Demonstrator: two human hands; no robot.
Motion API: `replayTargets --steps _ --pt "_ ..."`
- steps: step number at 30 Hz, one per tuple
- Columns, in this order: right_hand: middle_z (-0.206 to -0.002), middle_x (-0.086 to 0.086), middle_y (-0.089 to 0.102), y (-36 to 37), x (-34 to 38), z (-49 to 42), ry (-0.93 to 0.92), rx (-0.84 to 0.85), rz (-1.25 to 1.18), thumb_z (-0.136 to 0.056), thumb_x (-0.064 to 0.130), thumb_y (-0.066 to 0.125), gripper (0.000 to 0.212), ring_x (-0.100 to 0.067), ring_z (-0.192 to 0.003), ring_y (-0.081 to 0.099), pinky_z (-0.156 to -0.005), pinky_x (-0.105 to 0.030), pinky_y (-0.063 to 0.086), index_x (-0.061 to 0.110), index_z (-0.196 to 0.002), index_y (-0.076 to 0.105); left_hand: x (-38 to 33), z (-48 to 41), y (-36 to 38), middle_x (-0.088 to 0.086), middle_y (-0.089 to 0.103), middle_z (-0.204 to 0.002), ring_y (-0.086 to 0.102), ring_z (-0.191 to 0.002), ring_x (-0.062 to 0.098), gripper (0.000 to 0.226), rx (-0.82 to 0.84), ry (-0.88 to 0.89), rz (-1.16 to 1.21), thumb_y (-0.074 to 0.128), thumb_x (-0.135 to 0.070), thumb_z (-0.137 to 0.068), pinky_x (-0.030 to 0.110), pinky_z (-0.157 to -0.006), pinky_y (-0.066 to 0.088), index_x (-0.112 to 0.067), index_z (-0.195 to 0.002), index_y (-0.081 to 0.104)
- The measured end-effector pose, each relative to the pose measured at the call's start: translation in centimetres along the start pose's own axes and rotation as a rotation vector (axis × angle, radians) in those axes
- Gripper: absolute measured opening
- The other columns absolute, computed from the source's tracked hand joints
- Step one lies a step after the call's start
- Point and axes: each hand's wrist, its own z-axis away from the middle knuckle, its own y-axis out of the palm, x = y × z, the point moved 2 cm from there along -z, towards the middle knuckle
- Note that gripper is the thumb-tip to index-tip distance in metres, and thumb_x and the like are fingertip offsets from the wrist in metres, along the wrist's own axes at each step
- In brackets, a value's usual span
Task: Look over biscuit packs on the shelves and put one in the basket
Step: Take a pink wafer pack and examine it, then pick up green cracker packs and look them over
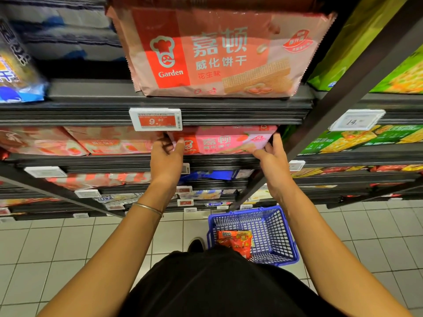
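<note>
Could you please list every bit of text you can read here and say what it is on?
"嘉顿 威化饼干 花生味" and "Garden": peanut wafer pack.
"嘉顿 威化饼干": pink wafer pack.
"9.90": red price tag.
"14.": white price tag, rest blurred.
Lower price tags and red snack pack: too blurred to read.

The person wears a loose black top (pixel 217 287), a thin silver metal bangle (pixel 148 208) round the left wrist, and a dark shoe (pixel 196 244).

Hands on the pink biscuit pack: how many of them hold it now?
2. The left hand grips the left end of the pink biscuit pack, with the thumb on its front. The right hand grips its right end. No other hand is visible.
</note>
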Motion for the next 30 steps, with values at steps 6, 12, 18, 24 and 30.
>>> replayTargets --steps 6,12,18,24,30 --pt "-0.168 0.002 0.033 -0.1 -0.3 1.2 0.076 -0.075 -0.088 -0.101 0.015 0.066 0.080 -0.008 -0.152 0.033 -0.120 -0.033 0.032 0.024 -0.166 0.021 0.6 0.7 0.2 -0.010 0.060 -0.089 0.056 -0.078 0.003 0.016 -0.097 0.050 0.039 0.070 -0.020 -0.099 0.014 -0.074 0.045 -0.017 -0.108 0.057" --pt "-0.126 0.021 0.068 -1.1 -0.3 2.4 0.029 0.001 -0.018 -0.104 0.011 0.059 0.035 -0.001 -0.130 0.056 -0.104 -0.024 0.041 0.014 -0.138 0.060 1.0 1.2 0.0 -0.006 0.067 -0.101 0.061 -0.088 0.009 0.015 -0.071 0.083 -0.007 0.069 -0.016 -0.099 0.035 -0.090 0.053 -0.017 -0.113 0.065" --pt "-0.135 -0.007 0.068 -5.5 -2.2 3.0 0.159 -0.019 0.026 -0.102 0.012 0.062 0.035 -0.021 -0.127 0.063 -0.111 -0.034 0.047 0.008 -0.137 0.065 2.0 4.0 2.3 -0.001 0.055 -0.110 0.053 -0.097 0.012 0.036 -0.240 0.063 0.066 0.066 -0.016 -0.102 0.010 -0.080 0.045 -0.014 -0.134 0.050" --pt "-0.117 -0.009 0.076 -15.2 -2.9 3.0 0.202 -0.144 -0.031 -0.100 0.013 0.066 0.011 -0.024 -0.113 0.070 -0.099 -0.040 0.053 0.020 -0.106 0.073 3.8 12.8 10.4 0.005 0.059 -0.110 0.058 -0.093 0.015 0.034 -0.030 -0.053 -0.016 0.064 -0.013 -0.102 0.030 -0.082 0.047 -0.006 -0.134 0.055" --pt "-0.130 -0.015 0.066 -24.5 -1.5 0.9 0.066 -0.372 -0.077 -0.101 0.003 0.059 0.032 -0.028 -0.122 0.064 -0.112 -0.050 0.048 0.006 -0.133 0.061 3.1 19.1 18.7 -0.001 0.067 -0.102 0.062 -0.094 0.011 0.019 0.188 -0.017 -0.038 0.063 -0.014 -0.103 0.034 -0.087 0.049 -0.011 -0.122 0.065"
